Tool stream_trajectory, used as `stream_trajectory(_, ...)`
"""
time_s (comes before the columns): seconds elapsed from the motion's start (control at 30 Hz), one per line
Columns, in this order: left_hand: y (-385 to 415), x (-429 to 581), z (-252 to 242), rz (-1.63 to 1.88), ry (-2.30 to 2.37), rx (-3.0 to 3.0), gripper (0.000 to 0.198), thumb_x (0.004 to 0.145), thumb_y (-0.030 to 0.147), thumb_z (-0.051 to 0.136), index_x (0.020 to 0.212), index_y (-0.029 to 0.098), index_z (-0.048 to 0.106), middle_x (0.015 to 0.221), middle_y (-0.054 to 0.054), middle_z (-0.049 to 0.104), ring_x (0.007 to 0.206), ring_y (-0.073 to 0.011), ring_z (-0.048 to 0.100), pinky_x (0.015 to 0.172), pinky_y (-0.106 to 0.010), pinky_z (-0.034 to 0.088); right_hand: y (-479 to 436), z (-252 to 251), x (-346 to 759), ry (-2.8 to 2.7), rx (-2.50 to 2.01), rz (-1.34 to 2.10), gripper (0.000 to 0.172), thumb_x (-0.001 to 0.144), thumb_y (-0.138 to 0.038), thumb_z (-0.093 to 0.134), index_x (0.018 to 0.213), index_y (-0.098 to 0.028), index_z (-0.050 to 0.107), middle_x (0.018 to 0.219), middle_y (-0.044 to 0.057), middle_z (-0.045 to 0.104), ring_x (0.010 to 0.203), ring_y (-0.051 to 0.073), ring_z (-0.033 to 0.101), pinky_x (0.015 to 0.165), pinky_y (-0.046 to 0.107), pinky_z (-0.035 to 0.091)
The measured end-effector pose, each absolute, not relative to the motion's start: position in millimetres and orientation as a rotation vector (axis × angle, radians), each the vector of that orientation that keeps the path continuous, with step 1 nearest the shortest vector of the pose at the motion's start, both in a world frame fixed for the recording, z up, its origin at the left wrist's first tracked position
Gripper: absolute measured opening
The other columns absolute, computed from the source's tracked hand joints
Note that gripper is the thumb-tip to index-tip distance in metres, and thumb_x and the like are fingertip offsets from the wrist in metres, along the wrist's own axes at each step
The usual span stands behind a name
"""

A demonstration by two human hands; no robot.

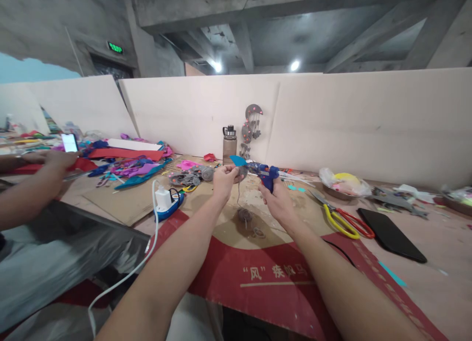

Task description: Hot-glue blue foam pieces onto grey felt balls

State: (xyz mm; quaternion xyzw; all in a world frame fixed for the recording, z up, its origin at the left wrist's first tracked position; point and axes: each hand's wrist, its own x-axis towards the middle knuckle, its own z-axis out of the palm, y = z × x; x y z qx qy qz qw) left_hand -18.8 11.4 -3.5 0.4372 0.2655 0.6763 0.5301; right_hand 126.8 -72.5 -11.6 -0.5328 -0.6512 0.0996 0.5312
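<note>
My left hand [222,182] pinches a small round grey felt-like piece [242,172] above the cardboard. From that piece a grey cord [239,196] hangs toward a grey bundle [244,214] on the table. Wrapped round the handle of a blue glue gun [268,173] is my right hand [279,203]. The gun's nozzle points left, close to the grey piece; whether they touch I cannot tell. A bright blue pointed piece [238,160] shows just above the fingertips of my left hand, and what supports it is hidden.
Yellow-and-red-handled scissors [341,223] and a black phone [391,234] lie at right. A bottle [229,147] stands behind, beside a grey moon-shaped hanging ornament [253,111]. At left are a power strip [170,209], coloured fabric scraps [129,156] and another person's hands [55,161] near a lit phone [69,142].
</note>
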Motion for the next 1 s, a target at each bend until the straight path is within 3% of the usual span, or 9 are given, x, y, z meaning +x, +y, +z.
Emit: stream_trajectory(1.0, 14.0, -20.5, -4.1, 1.641, 0.608, 1.029, 0.016, 0.065, 0.02, 0.068, 0.074, 0.012, 0.058, 0.07, -0.001, 0.061, 0.064, -0.01, 0.06, 0.072, -0.031, 0.055, -72.5, -11.2, 128.4, -1.495, -1.273, 0.258, 0.027, 0.082, -0.039, 0.047, 0.101, -0.02, 0.048, 0.081, 0.005, 0.059, 0.07, 0.02, 0.054, 0.064, 0.034, 0.043)
